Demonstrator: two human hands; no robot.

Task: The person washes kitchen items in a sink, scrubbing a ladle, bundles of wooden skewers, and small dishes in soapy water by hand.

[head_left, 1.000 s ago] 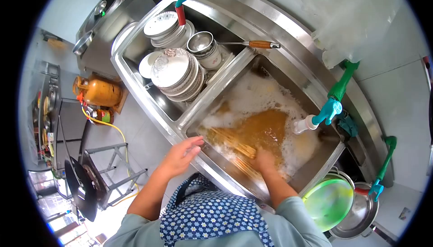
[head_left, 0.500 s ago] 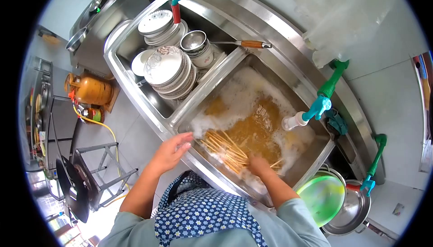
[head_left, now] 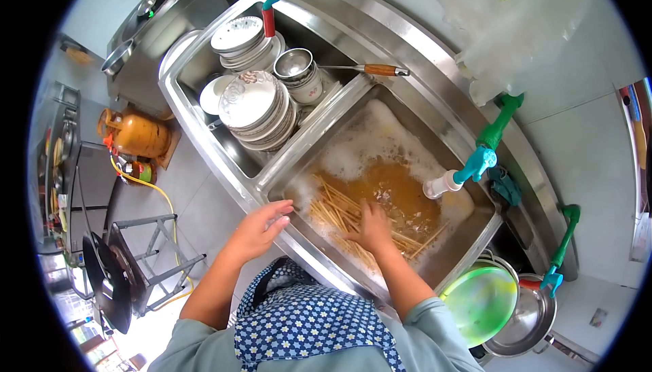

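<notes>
Many wooden chopsticks [head_left: 333, 212] lie in brown, foamy water [head_left: 387, 185] in the right sink basin [head_left: 285, 168]. My right hand [head_left: 373, 229] rests on the chopsticks at the water's surface, thumb spread away from the fingers; some of its fingertips are hard to make out. Sticks lie loosely on both sides of it, not closed in the palm. My left hand [head_left: 265, 228] hangs above the front rim of the sink, fingers apart, holding nothing.
In the left basin stand stacked plates [head_left: 251, 100], bowls [head_left: 302, 76] and a ladle with a wooden handle [head_left: 384, 69]. A tap [head_left: 475, 165] reaches over the right basin. A green colander [head_left: 481, 304] and metal pans sit at right. An orange gas cylinder [head_left: 139, 134] stands on the floor.
My right hand has moved up and away from the front rim, its fingers now visible. The chopsticks have spread out to the right, and the foam has shifted. My left hand has barely moved.
</notes>
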